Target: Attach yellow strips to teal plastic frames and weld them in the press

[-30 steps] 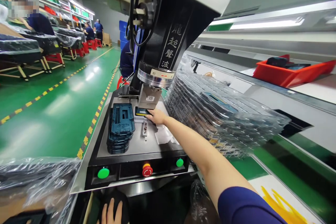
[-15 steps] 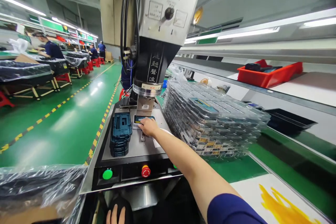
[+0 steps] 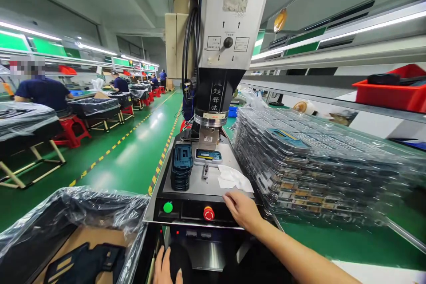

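My right hand rests open-fingered over the welder's front-right button, my left hand curls around a dark part below; I should press squarely, fingers clear of the horn.

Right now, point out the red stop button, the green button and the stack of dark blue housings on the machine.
red stop button (image 3: 208,213), head view, on its red cap.
green button (image 3: 168,207), head view, centre of its face.
stack of dark blue housings (image 3: 182,162), head view, on the top housing.
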A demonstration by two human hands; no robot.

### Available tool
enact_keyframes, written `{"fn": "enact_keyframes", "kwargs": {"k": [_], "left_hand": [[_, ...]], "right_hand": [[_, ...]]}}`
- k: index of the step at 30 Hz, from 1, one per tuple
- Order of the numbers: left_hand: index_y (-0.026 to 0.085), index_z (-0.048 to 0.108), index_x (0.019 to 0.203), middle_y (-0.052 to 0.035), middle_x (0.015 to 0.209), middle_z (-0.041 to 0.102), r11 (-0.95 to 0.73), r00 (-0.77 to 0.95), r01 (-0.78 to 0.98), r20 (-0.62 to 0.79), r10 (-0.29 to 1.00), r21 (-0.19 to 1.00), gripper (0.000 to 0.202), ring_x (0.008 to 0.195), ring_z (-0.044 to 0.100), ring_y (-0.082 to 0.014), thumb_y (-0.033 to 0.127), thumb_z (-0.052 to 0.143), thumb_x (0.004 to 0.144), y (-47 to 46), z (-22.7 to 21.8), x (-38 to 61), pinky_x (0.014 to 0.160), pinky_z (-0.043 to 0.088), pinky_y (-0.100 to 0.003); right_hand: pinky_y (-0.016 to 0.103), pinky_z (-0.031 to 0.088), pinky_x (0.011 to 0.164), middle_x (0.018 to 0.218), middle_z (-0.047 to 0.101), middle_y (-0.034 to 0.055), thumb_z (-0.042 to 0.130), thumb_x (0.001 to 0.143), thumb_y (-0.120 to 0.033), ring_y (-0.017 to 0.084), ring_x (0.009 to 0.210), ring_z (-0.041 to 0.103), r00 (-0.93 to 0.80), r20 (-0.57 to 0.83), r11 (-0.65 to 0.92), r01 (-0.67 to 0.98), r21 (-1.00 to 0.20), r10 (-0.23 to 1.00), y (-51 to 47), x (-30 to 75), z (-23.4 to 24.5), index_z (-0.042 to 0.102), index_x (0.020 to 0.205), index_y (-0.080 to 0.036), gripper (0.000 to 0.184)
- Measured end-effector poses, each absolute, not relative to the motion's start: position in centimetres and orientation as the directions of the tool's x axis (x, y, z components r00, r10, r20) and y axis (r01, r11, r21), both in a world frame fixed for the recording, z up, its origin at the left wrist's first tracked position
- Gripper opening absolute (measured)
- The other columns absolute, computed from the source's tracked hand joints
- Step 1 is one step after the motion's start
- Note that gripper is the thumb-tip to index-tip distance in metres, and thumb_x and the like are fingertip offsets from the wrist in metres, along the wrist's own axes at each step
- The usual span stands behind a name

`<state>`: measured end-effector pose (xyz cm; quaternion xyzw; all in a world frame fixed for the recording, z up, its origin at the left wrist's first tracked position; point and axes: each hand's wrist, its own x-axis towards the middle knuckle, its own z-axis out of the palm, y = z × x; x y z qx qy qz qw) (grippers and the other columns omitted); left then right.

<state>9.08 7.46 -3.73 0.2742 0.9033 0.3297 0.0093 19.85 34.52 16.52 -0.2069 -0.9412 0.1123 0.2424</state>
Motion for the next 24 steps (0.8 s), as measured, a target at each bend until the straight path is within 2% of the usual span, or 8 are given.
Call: {"fn": "enact_keyframes", "kwargs": {"k": [4,8,12,17,21,24], "left_hand": [[0.005,0.033,0.140,-0.0208,0.154,0.017,0.552,-0.786,0.617,0.408,0.465,0.561,0.057,0.141,0.025,-0.0302,0.028,0.037,0.088,8.6,0.8,8.0,0.111,0.033,-0.046],[0.009,0.023,0.145,-0.0184,0.156,0.008,0.540,-0.681,0.729,0.522,0.514,0.420,0.061,0.145,0.011,-0.0302,0.024,0.040,0.088,10.5,4.4,7.1,0.115,0.026,-0.048],[0.008,0.019,0.147,-0.0175,0.157,0.009,0.551,-0.639,0.765,0.506,0.579,0.334,0.065,0.146,0.006,-0.0292,0.019,0.039,0.087,11.8,4.5,6.6,0.115,0.025,-0.048],[0.006,0.029,0.144,-0.0146,0.159,-0.002,0.581,-0.659,0.750,0.439,0.611,0.318,0.063,0.146,0.004,-0.0310,0.017,0.042,0.083,12.0,4.0,6.6,0.116,0.023,-0.048],[0.005,0.031,0.143,-0.0151,0.159,-0.006,0.600,-0.675,0.736,0.413,0.612,0.313,0.063,0.146,0.001,-0.0324,0.018,0.043,0.083,12.1,4.5,6.8,0.116,0.022,-0.049],[0.005,0.029,0.144,-0.0161,0.159,-0.006,0.613,-0.692,0.720,0.405,0.597,0.325,0.065,0.146,0.001,-0.0324,0.019,0.044,0.082,12.5,4.6,7.1,0.115,0.023,-0.050]], "right_hand": [[0.033,0.046,0.061,0.071,0.063,0.0041,0.036,0.095,-0.043,0.020,0.064,0.059,-0.726,0.436,0.836,0.367,-0.408,0.532,34.9,23.9,12.8,0.061,0.077,-0.023,0.036],[0.035,0.048,0.063,0.070,0.060,0.0045,0.038,0.094,-0.044,0.021,0.065,0.058,-0.682,0.488,0.817,0.297,-0.495,0.544,35.1,25.0,11.3,0.059,0.076,-0.024,0.034],[0.037,0.050,0.065,0.071,0.059,0.0048,0.038,0.094,-0.044,0.021,0.066,0.059,-0.662,0.501,0.792,0.241,-0.561,0.557,34.8,25.0,11.3,0.059,0.077,-0.026,0.033],[0.038,0.050,0.067,0.073,0.060,0.0054,0.039,0.094,-0.045,0.022,0.069,0.058,-0.684,0.457,0.761,0.225,-0.608,0.568,35.3,25.0,11.3,0.059,0.078,-0.026,0.032],[0.037,0.049,0.067,0.076,0.060,0.0059,0.039,0.094,-0.045,0.022,0.071,0.058,-0.703,0.431,0.752,0.225,-0.619,0.565,35.7,25.0,11.0,0.059,0.081,-0.025,0.031],[0.036,0.049,0.069,0.076,0.061,0.0053,0.041,0.094,-0.043,0.021,0.073,0.059,-0.715,0.463,0.788,0.200,-0.582,0.523,35.7,25.0,10.9,0.060,0.081,-0.024,0.030]]}}
